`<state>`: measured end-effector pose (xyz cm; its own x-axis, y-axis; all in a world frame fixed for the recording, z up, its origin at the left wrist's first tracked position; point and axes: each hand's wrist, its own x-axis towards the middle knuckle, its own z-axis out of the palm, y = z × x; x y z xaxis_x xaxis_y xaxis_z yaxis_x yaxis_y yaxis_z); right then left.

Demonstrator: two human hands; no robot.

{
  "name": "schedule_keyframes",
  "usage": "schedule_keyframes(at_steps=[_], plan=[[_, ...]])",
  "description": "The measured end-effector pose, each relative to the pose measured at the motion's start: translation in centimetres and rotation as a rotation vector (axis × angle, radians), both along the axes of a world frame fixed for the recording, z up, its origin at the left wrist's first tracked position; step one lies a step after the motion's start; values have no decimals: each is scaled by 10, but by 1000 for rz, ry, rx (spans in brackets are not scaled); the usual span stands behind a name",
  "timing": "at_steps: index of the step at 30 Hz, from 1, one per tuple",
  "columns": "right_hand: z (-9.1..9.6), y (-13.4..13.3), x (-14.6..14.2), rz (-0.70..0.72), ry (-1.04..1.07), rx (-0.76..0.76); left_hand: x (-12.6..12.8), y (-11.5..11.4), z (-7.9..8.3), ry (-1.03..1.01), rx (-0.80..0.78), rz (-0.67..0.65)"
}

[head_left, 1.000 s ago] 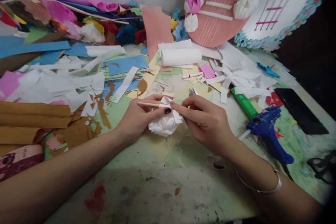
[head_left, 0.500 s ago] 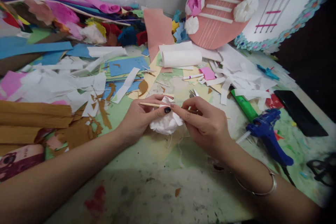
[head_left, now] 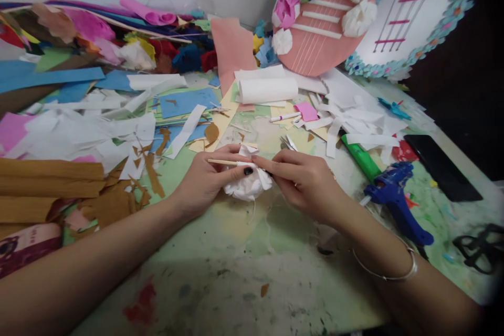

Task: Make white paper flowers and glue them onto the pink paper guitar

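A crumpled white paper flower [head_left: 244, 188], facing downward, is between my two hands over the table. My left hand [head_left: 208, 178] is closed on it, with the thumb pressing a thin wooden stick [head_left: 220, 161] that lies across the flower's base. From the other side my right hand [head_left: 305, 178] pinches white paper at the flower's edge with thumb and forefinger; its other fingers are curled and partly hidden. Metal scissor blades [head_left: 289, 143] show just behind my right hand, their handles out of sight. A thin white thread hangs below the flower.
At right are a blue glue gun [head_left: 397, 199], a green tube [head_left: 360, 157], a black phone [head_left: 443, 168] and black-handled scissors [head_left: 480, 247]. A white paper roll [head_left: 268, 90] lies behind my hands. Brown crepe paper [head_left: 47, 176] and paper scraps cover the left; decorated boards [head_left: 315, 52] stand at the back.
The fingers of my right hand have curled in closer around the flower's edge. The flower and stick stay almost in place; the whole view has shifted slightly.
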<state>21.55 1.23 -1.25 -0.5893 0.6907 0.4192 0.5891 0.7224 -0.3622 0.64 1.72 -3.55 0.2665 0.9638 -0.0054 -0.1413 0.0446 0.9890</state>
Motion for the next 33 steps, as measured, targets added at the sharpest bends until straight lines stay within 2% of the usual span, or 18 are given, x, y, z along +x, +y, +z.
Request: schedule_keyframes(at_steps=[8,18,25,33], plan=[[-3,-8,-8,-92,3,131,3,-2,1,-99,-96,33],[-10,-15,-15,-190,-14,275,3,0,0,-76,-190,91],[-8,-13,-16,-205,4,316,2,0,1,-79,-223,59],[-11,-11,-16,-202,22,356,4,0,1,-127,-235,86]])
